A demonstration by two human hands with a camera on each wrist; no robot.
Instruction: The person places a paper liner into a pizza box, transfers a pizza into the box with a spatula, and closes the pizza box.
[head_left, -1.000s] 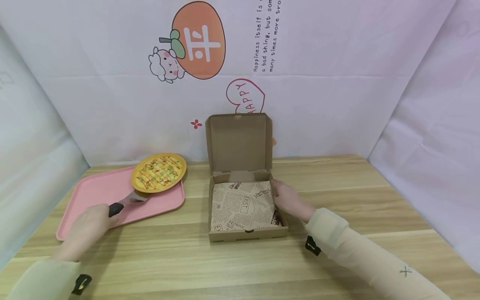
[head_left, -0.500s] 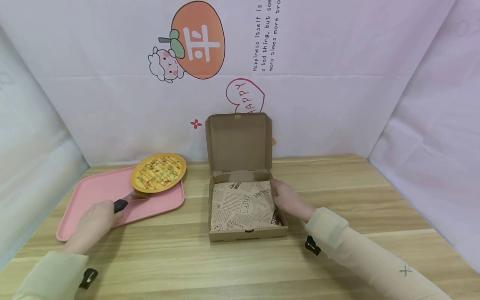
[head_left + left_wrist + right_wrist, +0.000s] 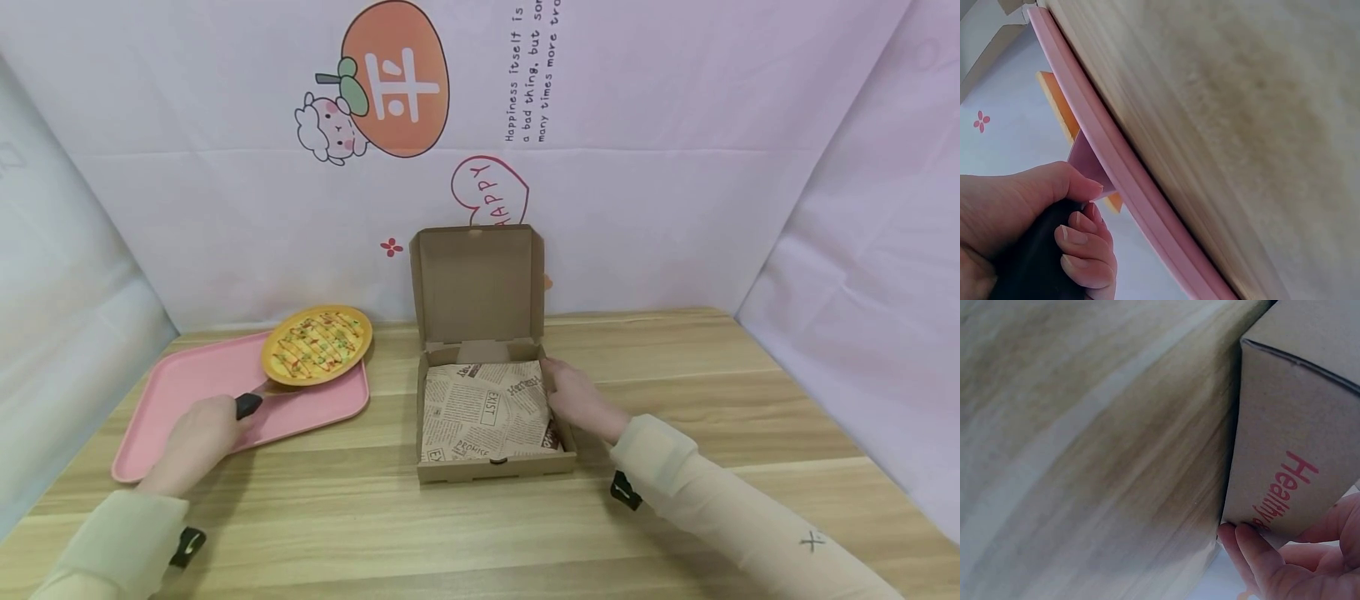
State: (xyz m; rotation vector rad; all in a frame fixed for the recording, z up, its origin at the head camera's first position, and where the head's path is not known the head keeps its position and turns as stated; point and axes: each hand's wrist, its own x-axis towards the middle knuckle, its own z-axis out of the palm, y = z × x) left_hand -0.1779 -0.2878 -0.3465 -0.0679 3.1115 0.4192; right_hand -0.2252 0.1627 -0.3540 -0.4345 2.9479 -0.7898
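Left hand (image 3: 202, 429) curled firmly round the black handle of a spatula (image 3: 248, 405), blade at the near edge of the pizza (image 3: 317, 345), which lies at the far right corner of the pink tray (image 3: 176, 387). Right hand (image 3: 581, 400) partly closed, pinching the right wall of the open box (image 3: 495, 472), lined with printed paper (image 3: 487, 408), towards the counter's (image 3: 337, 533) far edge.

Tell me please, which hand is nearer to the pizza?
The left hand. It grips the spatula, in front of the pizza and to its left. The right hand is farther, well to the pizza's right, holding the side of the box.
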